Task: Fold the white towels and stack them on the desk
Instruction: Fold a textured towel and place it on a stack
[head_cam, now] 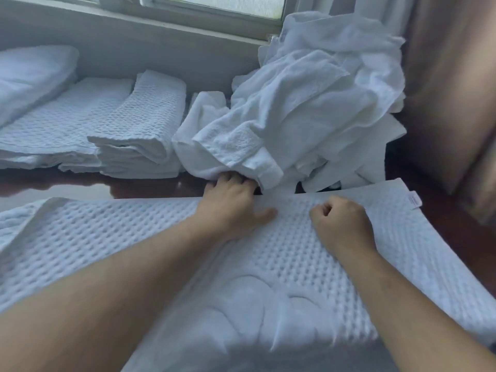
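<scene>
Behind the far edge of the desk, a window (214, 6) with a pale frame and frosted-looking glass, above a grey sill (161, 25). At the far right, a brown curtain (451, 89) hanging in soft folds, blurred. Beside it, a narrow pale curtain strip (341, 4).

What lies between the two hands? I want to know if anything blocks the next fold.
Only bare white waffle-weave towel, seen in the head view, separates the left hand from the right hand.
</scene>
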The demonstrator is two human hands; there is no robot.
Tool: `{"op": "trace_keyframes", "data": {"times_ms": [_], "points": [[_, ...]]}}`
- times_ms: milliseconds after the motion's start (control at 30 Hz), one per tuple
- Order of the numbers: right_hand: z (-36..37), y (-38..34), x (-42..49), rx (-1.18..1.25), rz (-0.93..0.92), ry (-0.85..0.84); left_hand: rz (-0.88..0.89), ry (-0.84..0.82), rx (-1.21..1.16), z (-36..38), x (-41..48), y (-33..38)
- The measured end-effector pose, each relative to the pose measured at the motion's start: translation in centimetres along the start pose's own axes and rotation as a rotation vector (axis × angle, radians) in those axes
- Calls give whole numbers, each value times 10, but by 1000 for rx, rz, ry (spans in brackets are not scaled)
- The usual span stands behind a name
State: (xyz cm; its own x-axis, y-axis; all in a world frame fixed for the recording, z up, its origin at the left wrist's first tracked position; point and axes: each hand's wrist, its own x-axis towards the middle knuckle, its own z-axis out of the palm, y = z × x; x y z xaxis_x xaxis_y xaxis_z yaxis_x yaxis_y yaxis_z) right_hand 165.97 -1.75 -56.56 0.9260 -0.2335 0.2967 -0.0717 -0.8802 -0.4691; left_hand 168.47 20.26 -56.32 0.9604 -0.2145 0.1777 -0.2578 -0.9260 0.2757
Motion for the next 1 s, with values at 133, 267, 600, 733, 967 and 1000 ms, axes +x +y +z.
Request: {"op": "trace_keyframes", "data": {"times_ms": [133,267,600,733,967,1000], "points": [[2,1,10,20,10,37,62,43,-15,11,20,11],[5,0,18,16,-21,53,123,106,-66,16,26,2],[28,-12,58,-59,-28,103,335,200,-105,5,67,-10],[33,-15,68,-76,-41,132,357,186,-77,4,75,-8],[31,-17,73,-102,-21,80,211,264,214,3,53,9],[29,-15,73,-84,-31,28,127,265,173,5,47,11]]}}
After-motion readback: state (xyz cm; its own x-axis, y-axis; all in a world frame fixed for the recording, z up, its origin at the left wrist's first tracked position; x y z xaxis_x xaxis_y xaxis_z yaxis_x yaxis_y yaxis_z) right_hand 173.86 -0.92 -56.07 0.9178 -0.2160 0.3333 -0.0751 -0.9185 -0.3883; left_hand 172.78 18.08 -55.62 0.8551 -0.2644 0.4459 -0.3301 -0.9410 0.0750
